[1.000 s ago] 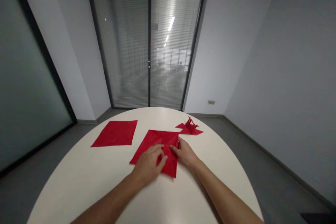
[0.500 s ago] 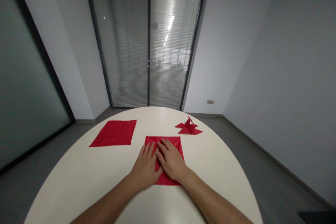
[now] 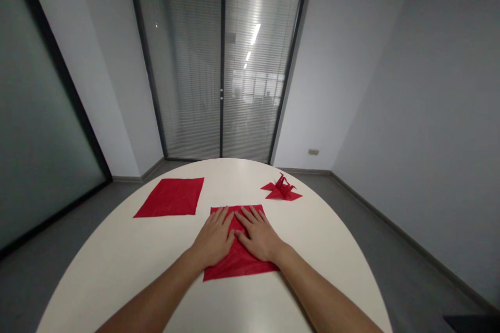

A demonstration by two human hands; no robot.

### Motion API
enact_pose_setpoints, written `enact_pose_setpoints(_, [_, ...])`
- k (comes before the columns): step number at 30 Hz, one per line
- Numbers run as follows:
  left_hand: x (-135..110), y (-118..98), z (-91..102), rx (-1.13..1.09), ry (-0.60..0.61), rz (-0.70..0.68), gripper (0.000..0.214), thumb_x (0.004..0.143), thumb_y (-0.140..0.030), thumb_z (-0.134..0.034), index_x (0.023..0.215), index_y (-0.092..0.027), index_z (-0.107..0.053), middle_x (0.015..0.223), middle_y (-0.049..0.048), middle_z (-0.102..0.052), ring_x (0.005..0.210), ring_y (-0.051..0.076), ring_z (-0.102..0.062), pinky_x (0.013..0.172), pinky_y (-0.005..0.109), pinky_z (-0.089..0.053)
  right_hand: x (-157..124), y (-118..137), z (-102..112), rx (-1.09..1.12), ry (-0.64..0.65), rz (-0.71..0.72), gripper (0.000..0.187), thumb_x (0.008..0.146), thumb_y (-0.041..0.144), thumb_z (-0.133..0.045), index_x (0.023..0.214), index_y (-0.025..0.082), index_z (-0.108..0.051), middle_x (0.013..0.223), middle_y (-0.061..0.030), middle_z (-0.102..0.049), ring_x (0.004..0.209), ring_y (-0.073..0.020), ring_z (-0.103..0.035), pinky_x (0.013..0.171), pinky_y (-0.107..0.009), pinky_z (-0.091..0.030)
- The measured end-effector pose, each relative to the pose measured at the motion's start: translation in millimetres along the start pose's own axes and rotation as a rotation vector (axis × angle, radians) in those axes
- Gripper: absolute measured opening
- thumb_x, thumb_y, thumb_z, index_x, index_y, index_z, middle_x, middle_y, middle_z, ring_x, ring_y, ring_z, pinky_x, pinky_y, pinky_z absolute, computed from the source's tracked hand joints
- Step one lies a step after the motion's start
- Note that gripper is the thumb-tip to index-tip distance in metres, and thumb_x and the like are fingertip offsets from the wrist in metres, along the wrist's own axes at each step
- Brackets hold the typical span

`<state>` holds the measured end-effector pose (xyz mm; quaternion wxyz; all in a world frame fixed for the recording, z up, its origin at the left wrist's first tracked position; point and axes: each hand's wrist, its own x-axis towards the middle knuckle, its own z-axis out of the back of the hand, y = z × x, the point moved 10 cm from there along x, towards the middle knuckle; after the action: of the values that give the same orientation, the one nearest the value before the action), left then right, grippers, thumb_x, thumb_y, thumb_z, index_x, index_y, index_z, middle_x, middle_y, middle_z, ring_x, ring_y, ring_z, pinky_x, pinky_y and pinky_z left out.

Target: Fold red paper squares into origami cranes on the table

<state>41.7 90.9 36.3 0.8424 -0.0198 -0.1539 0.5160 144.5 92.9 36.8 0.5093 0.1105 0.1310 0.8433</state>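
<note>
A red paper square [image 3: 238, 265] lies flat on the white round table [image 3: 117, 270] straight ahead of me. My left hand [image 3: 213, 237] rests flat on its left half with fingers stretched out. My right hand [image 3: 258, 237] lies flat on its right half, fingers spread, touching the left hand near the middle. Both palms press the sheet down and hold nothing.
Another flat red paper square [image 3: 171, 197] lies at the table's far left. A folded red paper crane [image 3: 282, 189] stands at the far right. Beyond the table are glass doors with blinds [image 3: 221, 67] and grey walls.
The sheet turned from a diamond angle to square with me and slid a little nearer. Both hands went from pinching at its middle to lying flat, then drew slightly apart.
</note>
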Motion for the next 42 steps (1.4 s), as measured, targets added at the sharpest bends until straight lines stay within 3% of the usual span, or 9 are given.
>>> enact_pose_setpoints(6, [1.6, 2.0, -2.3, 0.022, 0.013, 0.025, 0.056, 0.098, -0.032, -0.039, 0.148, -0.007, -0.045, 0.157, 0.0203, -0.039, 0.147, 0.032, -0.035, 0.12, 0.05, -0.032, 0.7, -19.2, 9.8, -0.069, -0.101, -0.187, 0.072, 0.1, 0.055, -0.04, 0.155, 0.009, -0.035, 0.162, -0.0175, -0.028, 0.152, -0.0366, -0.019, 0.123, -0.055, -0.013])
enact_pose_setpoints(12, [4.0, 8.2, 0.3, 0.028, 0.025, 0.054, 0.056, 0.097, -0.03, -0.04, 0.148, -0.007, -0.046, 0.158, 0.0194, -0.038, 0.147, 0.031, -0.035, 0.121, 0.049, -0.031, -4.7, 9.5, 17.3, -0.014, -0.151, 0.023, 0.06, 0.1, 0.047, -0.042, 0.147, 0.01, -0.05, 0.156, -0.0157, -0.042, 0.148, -0.0302, -0.033, 0.123, -0.045, -0.024])
enact_pose_setpoints(22, [3.5, 26.2, -1.7, 0.13, -0.007, 0.155, 0.055, 0.099, -0.029, -0.033, 0.15, -0.01, -0.044, 0.158, 0.0173, -0.037, 0.148, 0.033, -0.033, 0.121, 0.058, -0.019, -6.8, -0.9, 0.7, 0.006, -0.027, -0.047, 0.08, 0.094, 0.066, -0.043, 0.156, 0.016, -0.035, 0.164, -0.0097, -0.025, 0.154, -0.035, -0.014, 0.125, -0.049, -0.012])
enact_pose_setpoints(27, [2.4, 41.0, 18.9, 0.145, -0.123, 0.272, 0.053, 0.099, -0.031, -0.037, 0.143, -0.005, -0.051, 0.152, 0.0211, -0.046, 0.149, 0.036, -0.03, 0.121, 0.058, -0.02, -5.9, 0.4, 1.7, 0.006, -0.036, -0.065, 0.081, 0.093, 0.066, -0.044, 0.157, 0.017, -0.034, 0.165, -0.0094, -0.024, 0.154, -0.036, -0.013, 0.125, -0.049, -0.011])
enact_pose_setpoints(30, [4.7, 25.8, 27.4, 0.019, -0.16, 0.135, 0.052, 0.1, -0.029, -0.037, 0.147, -0.01, -0.047, 0.156, 0.0173, -0.042, 0.149, 0.03, -0.033, 0.122, 0.052, -0.025, -4.8, -0.5, 2.3, -0.002, -0.04, -0.086, 0.08, 0.094, 0.065, -0.045, 0.157, 0.017, -0.034, 0.165, -0.0103, -0.024, 0.153, -0.0368, -0.013, 0.124, -0.051, -0.011])
enact_pose_setpoints(32, [4.6, 4.4, 20.0, -0.114, -0.059, -0.055, 0.053, 0.101, -0.03, -0.036, 0.151, -0.015, -0.041, 0.159, 0.0118, -0.038, 0.149, 0.023, -0.034, 0.122, 0.043, -0.029, -4.0, -1.9, 2.0, -0.005, -0.039, -0.094, 0.078, 0.094, 0.063, -0.045, 0.157, 0.018, -0.032, 0.165, -0.0104, -0.024, 0.153, -0.0371, -0.013, 0.124, -0.052, -0.012])
enact_pose_setpoints(34, [0.8, -6.5, 10.0, -0.174, 0.057, -0.132, 0.054, 0.102, -0.035, -0.036, 0.153, -0.017, -0.038, 0.16, 0.0105, -0.038, 0.149, 0.021, -0.033, 0.122, 0.041, -0.03, -3.6, -3.1, 0.3, -0.008, -0.028, -0.085, 0.075, 0.096, 0.059, -0.042, 0.158, 0.018, -0.031, 0.165, -0.0101, -0.023, 0.153, -0.0365, -0.014, 0.124, -0.052, -0.012])
enact_pose_setpoints(37, [-3.8, -8.6, 2.3, -0.163, 0.128, -0.134, 0.056, 0.103, -0.037, -0.036, 0.153, -0.015, -0.038, 0.161, 0.012, -0.034, 0.15, 0.023, -0.03, 0.122, 0.044, -0.027, -3.9, -5.1, -2.3, -0.014, -0.008, -0.068, 0.069, 0.099, 0.053, -0.038, 0.158, 0.017, -0.031, 0.165, -0.0098, -0.022, 0.154, -0.0339, -0.013, 0.124, -0.05, -0.012])
enact_pose_setpoints(42, [-5.9, -1.9, 4.1, -0.095, 0.115, -0.084, 0.054, 0.101, -0.038, -0.04, 0.151, -0.019, -0.044, 0.16, 0.0121, -0.036, 0.151, 0.03, -0.027, 0.121, 0.051, -0.026, -6.6, -11.5, 0.5, -0.039, 0.017, -0.107, 0.067, 0.101, 0.048, -0.037, 0.158, 0.014, -0.029, 0.165, -0.0118, -0.022, 0.154, -0.0312, -0.016, 0.124, -0.051, -0.011])
